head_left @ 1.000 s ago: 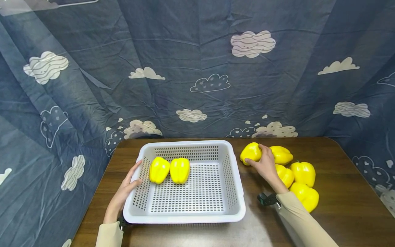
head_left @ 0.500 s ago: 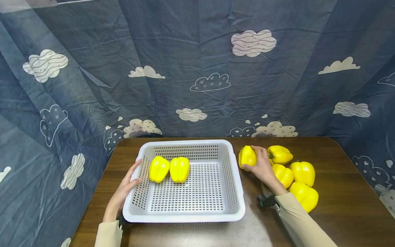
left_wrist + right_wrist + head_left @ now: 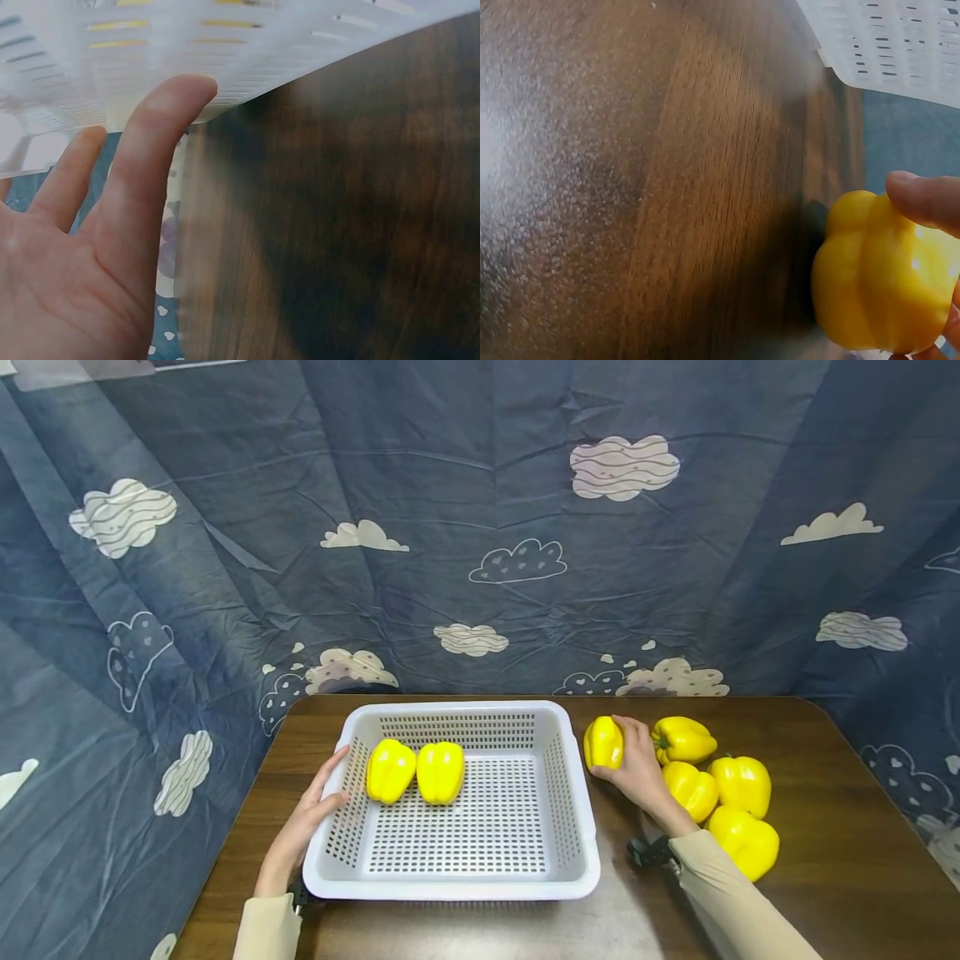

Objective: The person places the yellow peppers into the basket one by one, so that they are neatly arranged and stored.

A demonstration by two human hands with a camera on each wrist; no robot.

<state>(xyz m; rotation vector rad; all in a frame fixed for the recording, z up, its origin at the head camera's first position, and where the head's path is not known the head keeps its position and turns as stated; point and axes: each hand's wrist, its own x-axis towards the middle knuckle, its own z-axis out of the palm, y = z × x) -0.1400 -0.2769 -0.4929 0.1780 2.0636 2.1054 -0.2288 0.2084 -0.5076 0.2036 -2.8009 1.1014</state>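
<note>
Right hand (image 3: 640, 768) pinches 1 pepper (image 3: 602, 742), thumb (image 3: 928, 200) opposite fingers (image 3: 628, 727); straight-fingered left hand (image 3: 302, 822) touches basket (image 3: 450, 891).

On a brown wood-grain table (image 3: 840, 810), a white rectangular plastic basket (image 3: 450, 891) holds two yellow blocky peppers (image 3: 440, 773) towards its left. Right of it, a third pepper (image 3: 603, 743) is in the right hand (image 3: 639, 768); four more peppers (image 3: 741, 785) cluster farther right. Blue cloud-printed cloth (image 3: 517, 502) hangs behind.

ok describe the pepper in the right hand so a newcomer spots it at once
On the brown wood-grain table, find the white perforated plastic basket. Just past its right side is a glossy yellow bell pepper. It is the only one gripped, held in the right hand.
</note>
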